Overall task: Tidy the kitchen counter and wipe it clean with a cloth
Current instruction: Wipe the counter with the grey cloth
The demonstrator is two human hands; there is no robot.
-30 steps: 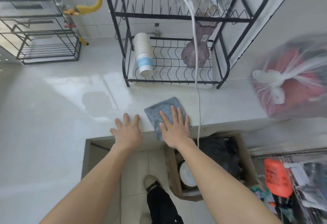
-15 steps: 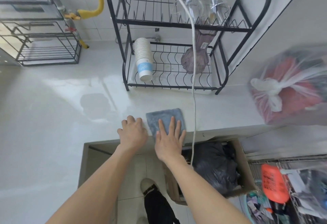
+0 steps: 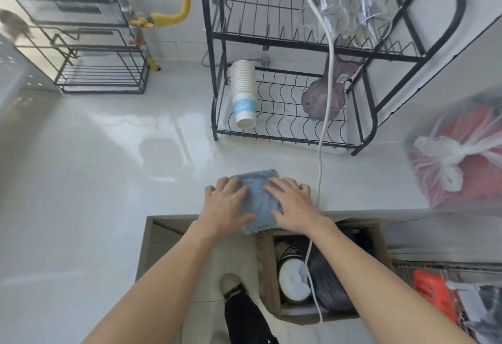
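A folded blue cloth [image 3: 256,197] lies at the front edge of the white counter [image 3: 95,180], its near end hanging slightly over the edge. My left hand [image 3: 226,208] rests flat on the cloth's left side, fingers spread. My right hand [image 3: 292,203] presses flat on its right side. Neither hand is closed around the cloth. A damp patch [image 3: 160,150] shows on the counter to the left of the cloth.
A black dish rack [image 3: 293,77] stands behind the cloth with a stack of paper cups [image 3: 243,93], a purple glass vase [image 3: 323,99] and clear glasses [image 3: 350,7]. A white cable [image 3: 320,159] hangs down right of the cloth. A bagged red bundle [image 3: 461,153] sits right. A cardboard box [image 3: 320,270] stands below.
My left hand has moved from the bare counter onto the cloth's left side. My right hand has shifted to the cloth's right side. The cloth now sits slightly over the edge.
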